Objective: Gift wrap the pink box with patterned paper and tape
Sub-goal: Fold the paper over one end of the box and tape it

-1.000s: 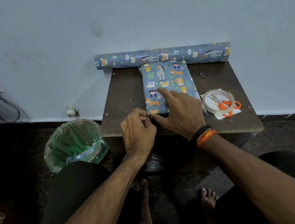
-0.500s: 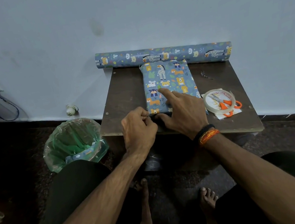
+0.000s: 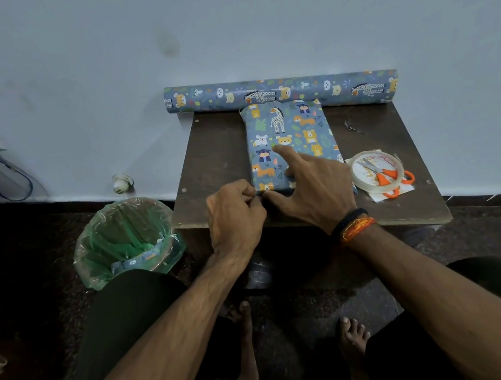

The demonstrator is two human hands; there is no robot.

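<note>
The box (image 3: 287,133) lies on the small brown table (image 3: 214,162), fully covered in blue animal-patterned paper; no pink shows. My right hand (image 3: 312,189) lies flat on its near end, index finger stretched over the top and thumb pressing the near lower edge. My left hand (image 3: 235,217) is curled at the near left corner, its fingertips pinching the paper flap there. The roll of the same paper (image 3: 282,92) lies along the wall behind the box. A tape roll (image 3: 361,178) sits at the right with orange-handled scissors (image 3: 385,176) across it.
A green-lined bin (image 3: 127,238) with paper scraps stands on the floor left of the table. A wall socket with a cable (image 3: 2,173) is at far left. My knees and bare feet are below the table's near edge.
The two hands stay at the box's near end. My left fingers have tightened on the paper flap at the corner, and the right thumb has slid slightly along the near edge.
</note>
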